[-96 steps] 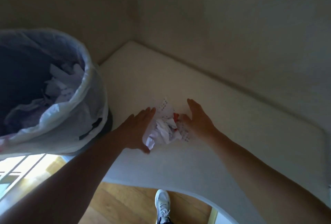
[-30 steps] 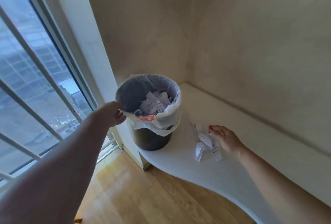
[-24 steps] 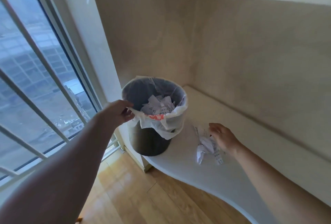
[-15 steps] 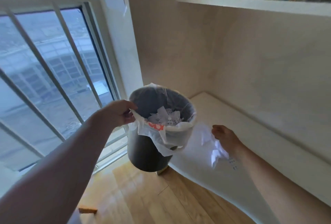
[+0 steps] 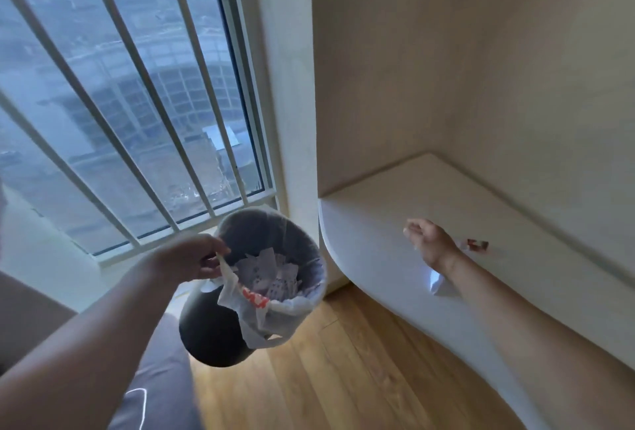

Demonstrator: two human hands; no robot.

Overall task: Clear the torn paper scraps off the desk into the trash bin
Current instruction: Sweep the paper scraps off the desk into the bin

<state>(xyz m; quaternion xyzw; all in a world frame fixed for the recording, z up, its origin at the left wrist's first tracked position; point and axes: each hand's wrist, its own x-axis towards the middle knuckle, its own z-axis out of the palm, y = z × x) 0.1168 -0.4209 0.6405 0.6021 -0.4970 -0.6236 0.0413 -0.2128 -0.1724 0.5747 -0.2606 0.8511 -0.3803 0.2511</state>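
Note:
My left hand (image 5: 185,261) grips the white bag liner at the near rim of the dark trash bin (image 5: 206,337). The bin hangs tilted in the air over the floor, left of the desk's rounded edge, with several paper scraps inside. My right hand (image 5: 429,240) hovers low over the white desk (image 5: 532,299), fingers curled and palm hidden. A white paper scrap (image 5: 435,284) lies under my right forearm near the desk edge. Another scrap with red print (image 5: 477,244) lies just behind my wrist.
A barred window (image 5: 137,103) fills the left, with a white column (image 5: 288,86) between it and the desk alcove. Wood floor (image 5: 326,378) lies below the bin. A grey cushion (image 5: 154,395) sits at the lower left.
My left hand has lifted the bin off the desk and lowered it to the left, beside the desk edge. My right hand has stayed by the scraps.

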